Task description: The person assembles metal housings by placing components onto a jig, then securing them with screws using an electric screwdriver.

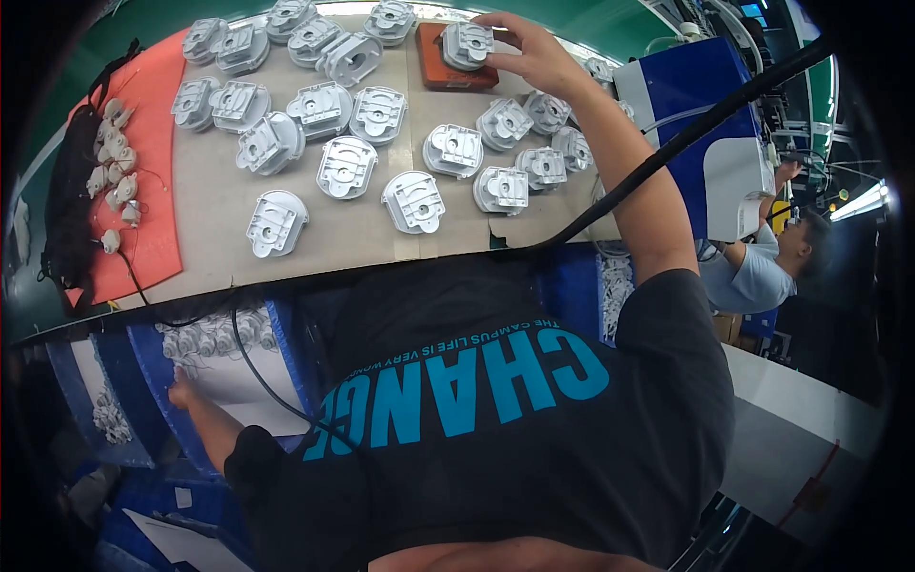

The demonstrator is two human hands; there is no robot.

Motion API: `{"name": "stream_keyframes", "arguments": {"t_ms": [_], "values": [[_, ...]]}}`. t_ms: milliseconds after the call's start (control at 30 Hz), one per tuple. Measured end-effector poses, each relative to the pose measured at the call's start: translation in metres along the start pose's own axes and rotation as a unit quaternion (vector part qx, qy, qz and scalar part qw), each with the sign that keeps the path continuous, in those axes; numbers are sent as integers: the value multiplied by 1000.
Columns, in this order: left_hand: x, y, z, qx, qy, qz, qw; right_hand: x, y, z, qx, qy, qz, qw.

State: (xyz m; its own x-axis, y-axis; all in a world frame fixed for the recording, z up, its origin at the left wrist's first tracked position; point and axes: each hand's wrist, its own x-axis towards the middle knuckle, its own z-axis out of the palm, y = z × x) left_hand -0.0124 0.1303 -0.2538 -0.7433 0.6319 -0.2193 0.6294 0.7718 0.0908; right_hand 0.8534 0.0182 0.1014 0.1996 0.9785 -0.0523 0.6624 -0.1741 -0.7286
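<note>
My right hand reaches to the far side of the table, its thumb and fingers closed around a white plastic housing. That housing rests on an orange-red block. Down at the left, below the table edge, my left hand is at the wall of a blue bin. Its fingers look bent together; what they hold, if anything, is too small to make out. Beside it in the bin lie several small white parts with thin wires. Similar white housings stand spread over the table.
An orange-red mat at the table's left carries small white parts and a black cloth-like bundle. A thick black cable crosses at the right, near a blue-and-white machine. Another person works beyond it.
</note>
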Motion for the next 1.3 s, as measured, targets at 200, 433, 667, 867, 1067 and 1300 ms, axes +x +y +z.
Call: {"name": "stream_keyframes", "arguments": {"t_ms": [200, 433, 667, 867, 1067, 1300], "values": [[27, -122, -36, -47, 74, 107, 990, 34, 20, 18, -81, -67, -62, 993], [-152, 66, -186, -308, 142, 284, 897, 2, 0, -14, -97, -26, 2, 995], [-262, 250, -283, -256, 47, 563, 784, 2, -5, 0, -46, -5, -24, 999], [-273, 322, -266, 62, 97, 560, 820, -28, -14, -1, -69, -1, -58, 996], [-260, 308, -265, 90, 74, 556, 823, -49, -25, -7, -56, 20, -81, 995], [-273, 282, -289, -264, -177, 499, 806, -46, -21, -5, -59, 36, -149, 986]]}}
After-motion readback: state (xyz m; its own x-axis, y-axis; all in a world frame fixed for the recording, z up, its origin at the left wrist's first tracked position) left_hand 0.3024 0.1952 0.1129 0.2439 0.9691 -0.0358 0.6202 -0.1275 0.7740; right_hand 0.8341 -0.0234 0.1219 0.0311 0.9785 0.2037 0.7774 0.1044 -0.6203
